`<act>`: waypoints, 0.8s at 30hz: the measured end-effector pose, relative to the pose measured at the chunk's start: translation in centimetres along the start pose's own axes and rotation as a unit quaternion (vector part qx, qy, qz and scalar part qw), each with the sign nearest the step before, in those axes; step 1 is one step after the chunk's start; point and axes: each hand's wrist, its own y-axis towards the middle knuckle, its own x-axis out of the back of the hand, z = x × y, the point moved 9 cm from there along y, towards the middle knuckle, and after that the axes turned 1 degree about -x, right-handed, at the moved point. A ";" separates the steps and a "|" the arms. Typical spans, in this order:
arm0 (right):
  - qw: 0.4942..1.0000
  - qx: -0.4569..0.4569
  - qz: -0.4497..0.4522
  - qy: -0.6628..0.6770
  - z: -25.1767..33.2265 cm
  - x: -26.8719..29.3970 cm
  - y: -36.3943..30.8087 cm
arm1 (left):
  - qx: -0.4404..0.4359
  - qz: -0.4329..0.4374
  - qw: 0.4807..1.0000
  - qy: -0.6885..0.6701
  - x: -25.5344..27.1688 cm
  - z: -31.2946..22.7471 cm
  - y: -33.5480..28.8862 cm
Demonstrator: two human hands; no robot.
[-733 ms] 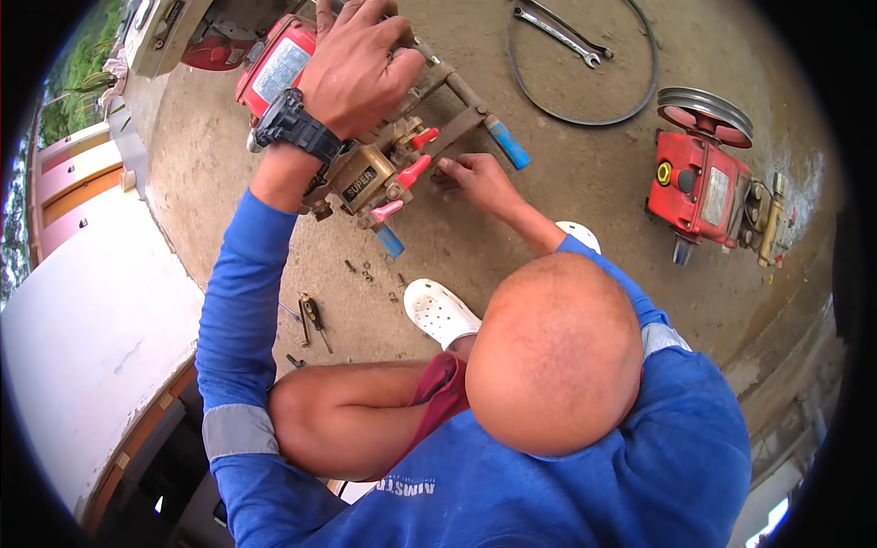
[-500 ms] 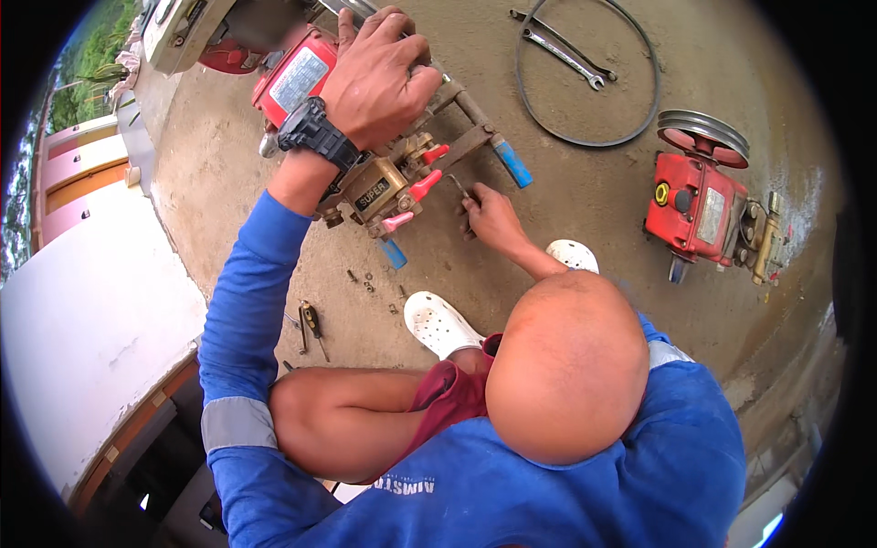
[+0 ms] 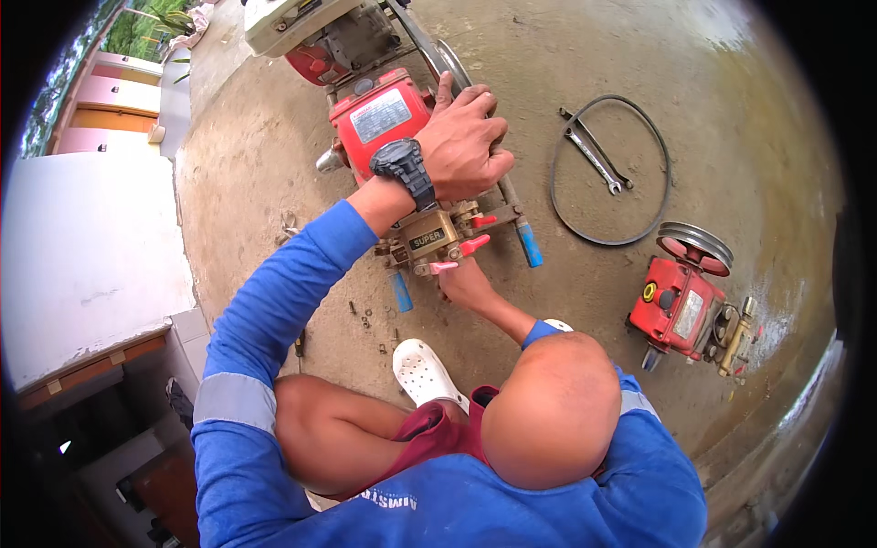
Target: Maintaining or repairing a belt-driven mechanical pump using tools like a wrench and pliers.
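A red pump [image 3: 382, 114] with a brass valve block [image 3: 427, 239] and red levers [image 3: 473, 245] sits on the concrete floor in front of me. My left hand [image 3: 464, 142], with a black watch at the wrist, lies on top of it, fingers curled over a metal frame bar [image 3: 510, 194]. My right hand [image 3: 468, 285] is just below the brass block, fingertips at a pink-red lever [image 3: 445, 268]. Its grip is hidden. Two blue-tipped handles [image 3: 529, 247] stick out from the pump.
A second red pump [image 3: 678, 309] with a grooved pulley stands at the right. A black belt loop [image 3: 660, 151] with wrenches [image 3: 594, 157] inside lies beyond it. Small bolts [image 3: 365, 320] are scattered near my white clog [image 3: 423, 373]. An engine [image 3: 306, 23] is at the top, a white slab [image 3: 82, 256] at the left.
My right hand has moved left, from beside the brass block to just under it. My left hand has stayed on top of the pump. The view has shifted.
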 end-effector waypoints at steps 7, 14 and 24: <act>0.983 -0.120 0.050 0.128 3.0 4.6 -0.9 | 0.014 0.010 1.000 -0.007 -0.1 0.6 -0.5; 0.986 -0.119 0.006 0.113 4.5 6.3 -1.7 | -0.004 -0.004 1.000 -0.014 0.1 0.8 -0.1; 0.991 -0.101 -0.086 -0.024 -4.0 4.0 -1.0 | 0.009 0.005 1.000 0.004 0.1 0.8 -0.3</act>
